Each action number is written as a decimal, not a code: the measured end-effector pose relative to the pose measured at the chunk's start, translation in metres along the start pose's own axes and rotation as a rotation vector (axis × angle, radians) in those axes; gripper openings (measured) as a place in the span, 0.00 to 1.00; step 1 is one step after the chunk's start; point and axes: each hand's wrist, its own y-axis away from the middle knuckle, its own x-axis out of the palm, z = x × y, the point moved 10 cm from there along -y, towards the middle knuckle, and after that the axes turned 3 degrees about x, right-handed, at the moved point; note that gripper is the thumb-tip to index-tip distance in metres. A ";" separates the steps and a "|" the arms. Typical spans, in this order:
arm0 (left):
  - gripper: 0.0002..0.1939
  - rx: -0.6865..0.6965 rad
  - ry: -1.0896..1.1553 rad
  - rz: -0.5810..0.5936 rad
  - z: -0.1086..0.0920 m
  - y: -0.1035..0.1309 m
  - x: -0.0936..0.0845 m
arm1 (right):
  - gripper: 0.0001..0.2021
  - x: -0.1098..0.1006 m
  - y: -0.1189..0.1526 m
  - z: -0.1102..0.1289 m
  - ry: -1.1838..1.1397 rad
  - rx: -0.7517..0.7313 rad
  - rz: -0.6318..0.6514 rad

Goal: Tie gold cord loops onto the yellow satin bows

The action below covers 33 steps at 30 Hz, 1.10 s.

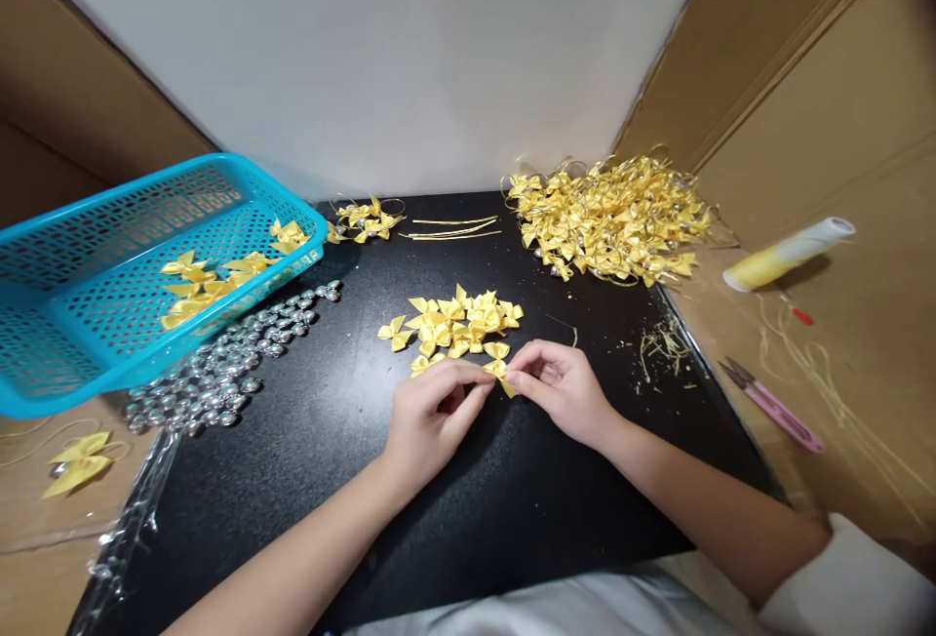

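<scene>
Between my two hands is a small yellow ribbon bow (500,372), held just above the black tabletop. My left hand (441,410) pinches its left side between thumb and fingers. On the other side, my right hand (563,387) has thumb and forefinger closed on the bow's right edge. Right behind my fingers lies a loose heap of similar yellow bows (460,322). A short thin strand (574,336) shows beside my right hand. The bow's back is hidden from view.
A blue basket (157,182) with several bows stands at left, beside silver bells (212,377). Gold cords (453,228) lie at the back. A large pile of corded bows (610,217), pink snips (782,417), thread scraps (665,345) and a yellow-white tube (790,254) are at right.
</scene>
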 end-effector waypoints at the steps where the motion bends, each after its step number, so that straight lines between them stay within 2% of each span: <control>1: 0.03 0.003 -0.021 0.013 0.000 0.000 0.001 | 0.09 0.000 0.000 0.000 0.010 -0.003 0.006; 4: 0.03 -0.044 -0.061 0.044 0.007 0.003 0.005 | 0.08 0.000 0.000 -0.001 0.050 -0.011 0.011; 7: 0.07 -0.147 -0.037 0.077 0.016 0.005 0.009 | 0.07 0.000 -0.001 -0.001 0.088 -0.010 0.038; 11: 0.11 -0.317 0.128 0.183 0.026 0.006 0.021 | 0.09 0.000 -0.003 -0.002 0.071 0.031 0.063; 13: 0.11 -0.360 0.221 0.243 0.027 0.007 0.027 | 0.12 -0.001 -0.004 -0.003 0.036 0.060 0.060; 16: 0.11 -0.357 0.282 0.280 0.025 0.008 0.032 | 0.15 0.000 -0.005 -0.004 -0.018 0.092 0.070; 19: 0.08 -0.311 0.302 0.253 0.022 0.009 0.030 | 0.16 0.002 -0.005 -0.004 -0.050 0.107 0.086; 24: 0.05 -0.231 0.191 0.247 0.018 0.010 0.027 | 0.15 0.003 -0.004 -0.003 -0.064 0.108 0.089; 33: 0.08 -0.299 0.151 0.283 0.023 0.013 0.030 | 0.09 0.008 0.000 -0.001 0.030 0.046 0.140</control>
